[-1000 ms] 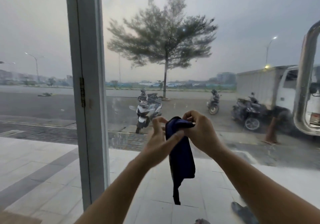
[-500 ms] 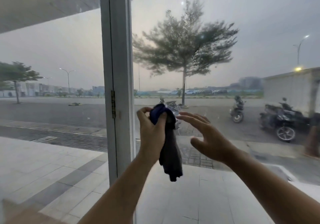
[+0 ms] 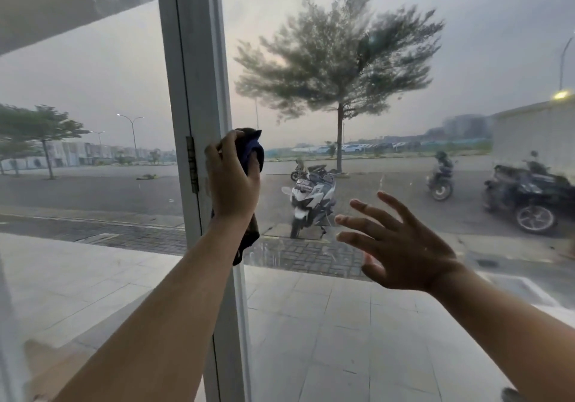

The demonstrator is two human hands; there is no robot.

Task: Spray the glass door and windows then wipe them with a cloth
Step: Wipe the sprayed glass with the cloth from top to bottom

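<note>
Close to you, your left hand [image 3: 231, 180] squeezes the dark cloth [image 3: 250, 152] against the glass [image 3: 389, 140], right beside the white frame [image 3: 194, 90]. Your right hand [image 3: 395, 246] is open, holding nothing. Wipe too far left and you may bump the hinge [image 3: 192, 168]. Rightward, the glass gives lots of room

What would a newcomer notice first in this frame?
First, the left hand gripping a dark blue cloth against the white door frame, at the glass's left edge. Next, the right hand, empty with fingers spread, lower right. Outside stands a white scooter under a tree.
</note>
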